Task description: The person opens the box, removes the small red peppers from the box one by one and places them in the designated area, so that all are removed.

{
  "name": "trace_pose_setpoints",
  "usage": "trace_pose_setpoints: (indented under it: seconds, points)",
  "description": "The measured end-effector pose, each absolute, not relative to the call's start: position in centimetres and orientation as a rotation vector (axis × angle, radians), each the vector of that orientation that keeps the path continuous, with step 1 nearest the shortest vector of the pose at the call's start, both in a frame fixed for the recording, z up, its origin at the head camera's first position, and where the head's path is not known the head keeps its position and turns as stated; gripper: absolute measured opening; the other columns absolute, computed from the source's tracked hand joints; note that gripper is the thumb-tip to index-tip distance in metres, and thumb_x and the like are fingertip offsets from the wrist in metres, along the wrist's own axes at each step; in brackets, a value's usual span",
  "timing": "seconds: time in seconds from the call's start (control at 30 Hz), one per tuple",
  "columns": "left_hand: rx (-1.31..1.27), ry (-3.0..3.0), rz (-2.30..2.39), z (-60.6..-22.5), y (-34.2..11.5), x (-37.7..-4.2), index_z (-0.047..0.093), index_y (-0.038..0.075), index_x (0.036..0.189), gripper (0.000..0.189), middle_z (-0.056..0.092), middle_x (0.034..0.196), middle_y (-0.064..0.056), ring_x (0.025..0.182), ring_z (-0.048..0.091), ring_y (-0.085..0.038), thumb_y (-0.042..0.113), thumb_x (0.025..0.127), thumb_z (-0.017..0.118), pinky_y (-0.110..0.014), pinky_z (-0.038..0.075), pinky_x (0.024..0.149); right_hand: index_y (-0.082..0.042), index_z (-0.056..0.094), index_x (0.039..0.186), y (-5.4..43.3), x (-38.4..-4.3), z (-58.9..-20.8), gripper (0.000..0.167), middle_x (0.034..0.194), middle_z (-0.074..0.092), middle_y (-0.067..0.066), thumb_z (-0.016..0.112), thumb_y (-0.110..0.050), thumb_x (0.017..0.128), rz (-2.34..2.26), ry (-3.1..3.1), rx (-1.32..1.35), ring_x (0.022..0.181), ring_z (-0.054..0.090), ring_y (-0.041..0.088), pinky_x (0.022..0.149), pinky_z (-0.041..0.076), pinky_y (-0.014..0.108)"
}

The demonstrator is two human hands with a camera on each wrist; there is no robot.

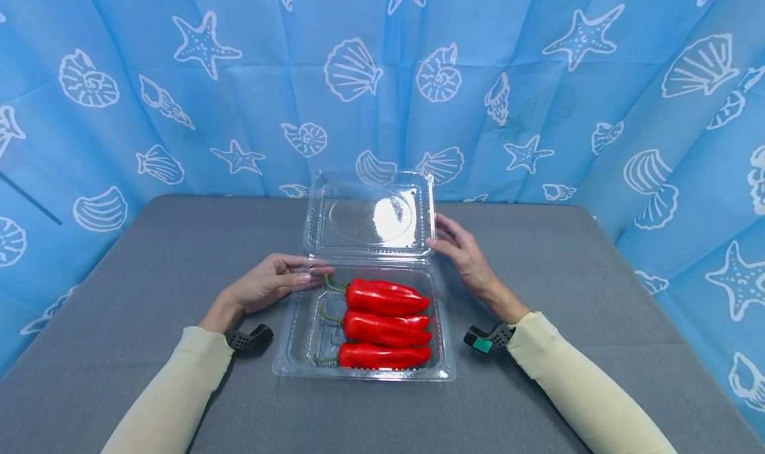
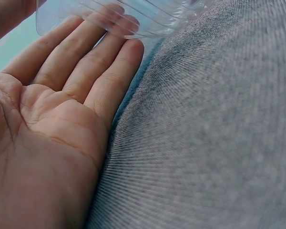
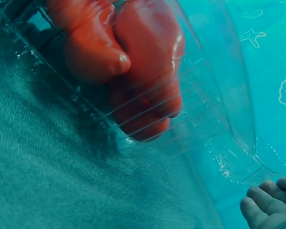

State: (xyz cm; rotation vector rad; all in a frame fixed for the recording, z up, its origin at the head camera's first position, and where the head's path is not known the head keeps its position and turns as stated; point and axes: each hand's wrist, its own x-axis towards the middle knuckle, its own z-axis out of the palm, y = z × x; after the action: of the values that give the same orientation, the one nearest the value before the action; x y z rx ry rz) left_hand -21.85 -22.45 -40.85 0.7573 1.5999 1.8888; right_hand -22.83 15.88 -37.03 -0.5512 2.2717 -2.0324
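A clear plastic hinged container (image 1: pixel 301 348) stands on the table, its clear lid (image 1: pixel 358 235) raised at the far side. Three red peppers (image 1: pixel 385 328) with green stems lie in the base, tips to the right. My left hand (image 1: pixel 275 283) is at the far left corner by the hinge; its straight fingers (image 2: pixel 69 62) reach under the ribbed plastic edge. At the lid's right edge is my right hand (image 1: pixel 463 258), thumb on the near side and fingers behind. In the right wrist view, loosely extended fingertips (image 3: pixel 262 200) sit right at the plastic.
Grey cloth covers the table (image 1: pixel 568 348). Behind it hangs a blue curtain (image 1: pixel 257 95) printed with white shells and starfish. Black bands (image 1: pixel 251 338) with small devices are worn on both wrists, below pale sleeves (image 1: pixel 173 394).
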Motion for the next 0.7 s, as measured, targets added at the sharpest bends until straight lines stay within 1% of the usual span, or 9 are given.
trace_pose_setpoints:
  seconds: [0.13,0.27,0.4,0.53,0.7]
  points:
    - [0.743,1.598,1.895,-40.8,-22.4,-21.8,0.046,-0.012,0.144,0.046,0.057,0.143,-0.021,0.133,0.055,-0.025,-0.003,0.1,0.056,-0.039,0.044,0.112,0.011,0.027,0.154,15.9,-22.9,-37.3,0.066,0.153,0.039,0.032,0.053,-0.011,0.097,-2.033,2.256,-0.557,0.141,0.039,0.042,0.121,0.027,0.054]
    - [0.726,1.608,1.901,-40.7,-22.4,-21.8,0.046,-0.012,0.144,0.046,0.057,0.143,-0.02,0.133,0.055,-0.025,-0.004,0.1,0.055,-0.039,0.045,0.111,0.012,0.027,0.153,16.0,-23.1,-37.6,0.066,0.152,0.038,0.033,0.052,-0.01,0.097,-2.03,2.236,-0.557,0.142,0.038,0.043,0.123,0.023,0.054]
    - [0.707,1.615,1.908,-40.7,-22.4,-21.8,0.046,-0.012,0.144,0.046,0.058,0.143,-0.019,0.133,0.055,-0.024,-0.002,0.1,0.056,-0.04,0.044,0.111,0.013,0.023,0.154,16.1,-23.1,-37.9,0.068,0.155,0.033,0.034,0.052,-0.012,0.098,-2.008,2.225,-0.541,0.146,0.032,0.042,0.125,0.018,0.053]
    - [0.688,1.611,1.925,-40.7,-22.3,-21.9,0.047,-0.011,0.144,0.046,0.058,0.143,-0.017,0.132,0.056,-0.022,0.0,0.101,0.057,-0.041,0.044,0.111,0.012,0.018,0.156,16.1,-23.1,-38.3,0.072,0.159,0.028,0.032,0.052,-0.016,0.099,-1.962,2.218,-0.529,0.149,0.026,0.041,0.125,0.016,0.054]
    - [0.675,1.625,1.933,-40.7,-22.3,-21.9,0.047,-0.009,0.145,0.045,0.058,0.143,-0.017,0.133,0.056,-0.022,0.0,0.101,0.056,-0.039,0.045,0.111,0.01,0.015,0.157,16.1,-23.1,-38.7,0.075,0.16,0.025,0.03,0.053,-0.02,0.099,-1.9,2.205,-0.493,0.149,0.024,0.043,0.125,0.015,0.056]
